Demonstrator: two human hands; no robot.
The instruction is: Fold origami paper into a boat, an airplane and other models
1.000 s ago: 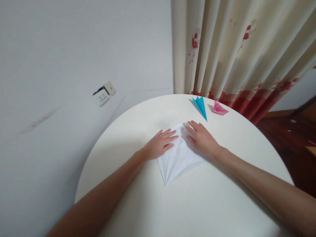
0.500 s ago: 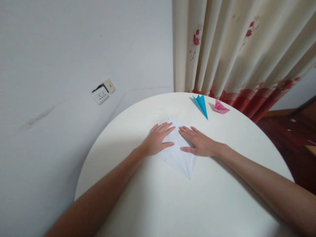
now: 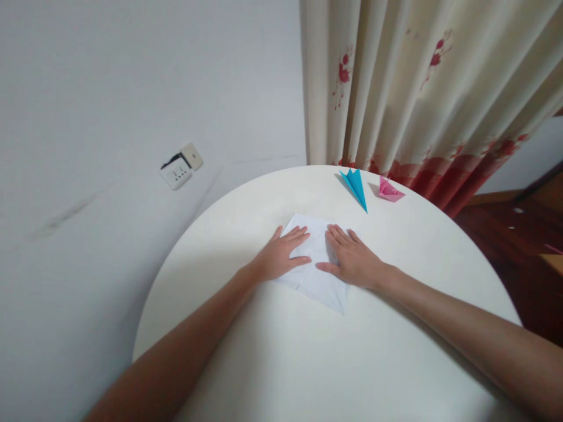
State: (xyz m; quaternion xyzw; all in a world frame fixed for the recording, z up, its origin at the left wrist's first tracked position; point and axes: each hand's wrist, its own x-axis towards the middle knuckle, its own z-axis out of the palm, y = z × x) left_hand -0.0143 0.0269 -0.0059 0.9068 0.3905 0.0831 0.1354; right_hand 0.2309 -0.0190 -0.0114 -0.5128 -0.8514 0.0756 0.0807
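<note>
Both hands lie flat and open on a folded white paper (image 3: 314, 275), palms down, fingers stretched out. Nothing is pinched or gripped; the hands just press on it. The left hand (image 3: 281, 255) covers the paper's left part, and its fingers point away from the person and a little to the right. The right hand (image 3: 352, 261) covers the right part, and its fingers point away and a little to the left. The two hands are close together, with a thin strip of paper showing between them.

The paper sits near the middle of the round white table (image 3: 308, 363), a bit toward the far side. It is folded into a shape with corners. One sharp corner points toward the person and a little to the right. The opposite corner points away, toward the wall. So its long line runs from near to far, slightly tilted.

Farther back, near the table's far edge, lie a blue paper dart (image 3: 356, 184) and, just beside it on the right, a small pink folded paper (image 3: 389, 190). The blue dart's tip points toward the person. Behind the table hangs a cream curtain (image 3: 417, 88) with red flowers. A white wall socket (image 3: 178, 173) is on the wall to the left.
</note>
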